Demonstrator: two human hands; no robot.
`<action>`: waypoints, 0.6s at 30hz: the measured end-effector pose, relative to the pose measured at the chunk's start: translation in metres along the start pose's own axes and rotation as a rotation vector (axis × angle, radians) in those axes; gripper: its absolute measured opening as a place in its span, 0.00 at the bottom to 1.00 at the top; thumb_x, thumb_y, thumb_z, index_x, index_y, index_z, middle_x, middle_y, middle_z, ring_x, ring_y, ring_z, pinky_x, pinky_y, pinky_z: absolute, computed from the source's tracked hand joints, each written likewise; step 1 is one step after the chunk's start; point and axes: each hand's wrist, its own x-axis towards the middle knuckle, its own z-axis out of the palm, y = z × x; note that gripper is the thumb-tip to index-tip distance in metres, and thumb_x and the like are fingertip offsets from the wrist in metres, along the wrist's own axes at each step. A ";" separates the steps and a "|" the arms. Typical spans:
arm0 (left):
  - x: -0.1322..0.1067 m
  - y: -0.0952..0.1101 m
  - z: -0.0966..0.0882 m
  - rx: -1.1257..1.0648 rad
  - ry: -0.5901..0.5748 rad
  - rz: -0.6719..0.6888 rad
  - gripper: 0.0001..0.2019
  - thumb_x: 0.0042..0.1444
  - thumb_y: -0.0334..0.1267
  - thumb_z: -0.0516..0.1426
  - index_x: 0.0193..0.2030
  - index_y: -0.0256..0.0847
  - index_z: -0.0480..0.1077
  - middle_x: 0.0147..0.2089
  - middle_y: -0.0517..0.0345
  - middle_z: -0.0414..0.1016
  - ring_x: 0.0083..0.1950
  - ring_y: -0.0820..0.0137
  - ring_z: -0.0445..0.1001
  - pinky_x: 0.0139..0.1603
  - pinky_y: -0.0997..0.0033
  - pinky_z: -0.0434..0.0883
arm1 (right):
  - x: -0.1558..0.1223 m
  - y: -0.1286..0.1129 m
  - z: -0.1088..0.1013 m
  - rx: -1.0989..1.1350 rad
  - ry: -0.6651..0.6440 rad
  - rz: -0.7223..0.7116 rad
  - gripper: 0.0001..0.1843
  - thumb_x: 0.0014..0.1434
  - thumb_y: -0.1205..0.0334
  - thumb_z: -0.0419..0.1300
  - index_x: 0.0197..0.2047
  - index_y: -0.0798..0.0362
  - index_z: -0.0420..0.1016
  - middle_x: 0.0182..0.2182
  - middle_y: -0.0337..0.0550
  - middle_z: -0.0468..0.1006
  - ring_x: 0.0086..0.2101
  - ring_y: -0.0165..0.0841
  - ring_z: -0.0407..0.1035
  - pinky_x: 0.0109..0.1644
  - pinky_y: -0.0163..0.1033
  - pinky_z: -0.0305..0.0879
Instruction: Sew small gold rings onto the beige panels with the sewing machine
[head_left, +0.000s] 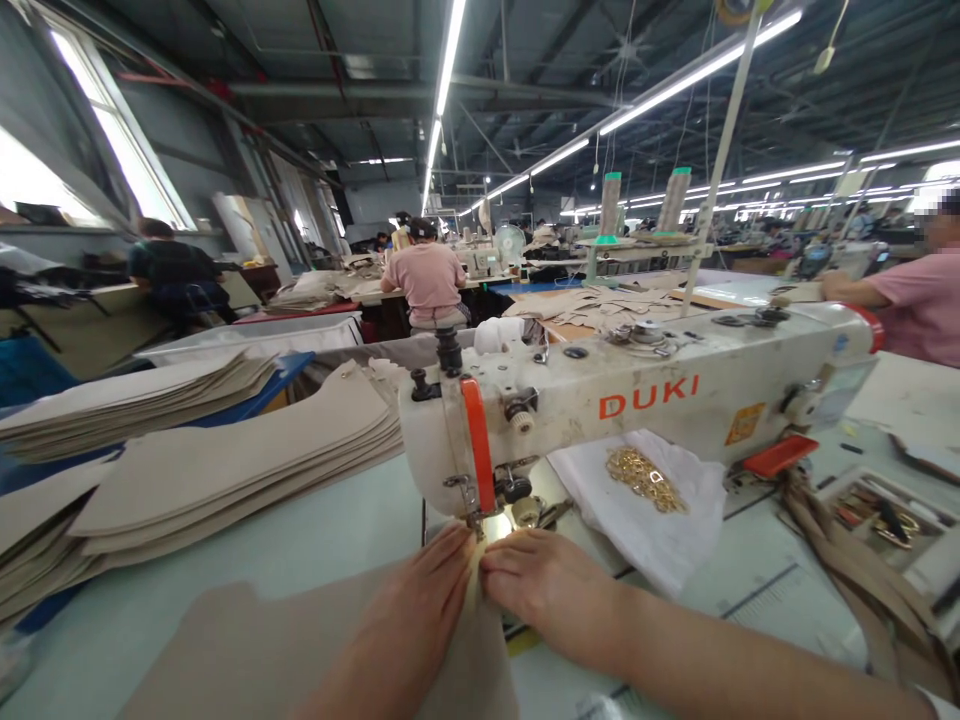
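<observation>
My left hand lies flat on a beige cut piece, its fingers stretched toward the needle of the white DUKI sewing machine. My right hand rests beside it, fingers pressed down on a narrow light strip that runs between both hands under the presser foot. The fingertips of both hands almost meet just in front of the needle.
Stacks of beige cut pieces lie to the left. A white cloth with gold metal rings sits under the machine arm. Beige straps and a parts tray are at right. Other people sit at machines behind and to the right.
</observation>
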 end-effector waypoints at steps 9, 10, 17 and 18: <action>0.002 -0.001 0.002 -0.022 -0.022 -0.031 0.17 0.60 0.29 0.47 0.52 0.36 0.71 0.55 0.49 0.75 0.55 0.64 0.74 0.56 0.64 0.71 | 0.000 0.002 0.002 0.008 -0.003 0.004 0.02 0.62 0.68 0.59 0.37 0.58 0.71 0.40 0.43 0.76 0.44 0.34 0.67 0.52 0.38 0.62; 0.002 0.000 0.001 -0.021 -0.026 -0.042 0.17 0.61 0.30 0.47 0.52 0.37 0.71 0.55 0.49 0.75 0.55 0.64 0.74 0.56 0.64 0.72 | -0.001 0.002 0.002 0.009 -0.005 0.003 0.02 0.62 0.68 0.59 0.37 0.58 0.71 0.40 0.43 0.76 0.44 0.34 0.67 0.52 0.38 0.62; 0.004 0.003 0.000 -0.086 -0.047 -0.069 0.17 0.60 0.30 0.48 0.52 0.38 0.71 0.55 0.49 0.75 0.57 0.63 0.72 0.58 0.62 0.70 | 0.000 0.001 0.001 0.023 -0.012 0.004 0.03 0.63 0.68 0.57 0.38 0.59 0.72 0.41 0.45 0.76 0.45 0.34 0.67 0.53 0.38 0.62; 0.005 0.002 0.000 -0.090 -0.047 -0.065 0.17 0.60 0.30 0.48 0.52 0.38 0.72 0.55 0.49 0.75 0.57 0.63 0.72 0.58 0.62 0.70 | 0.001 0.002 0.001 0.027 -0.011 0.007 0.03 0.62 0.68 0.58 0.39 0.59 0.72 0.41 0.46 0.76 0.46 0.34 0.67 0.54 0.38 0.62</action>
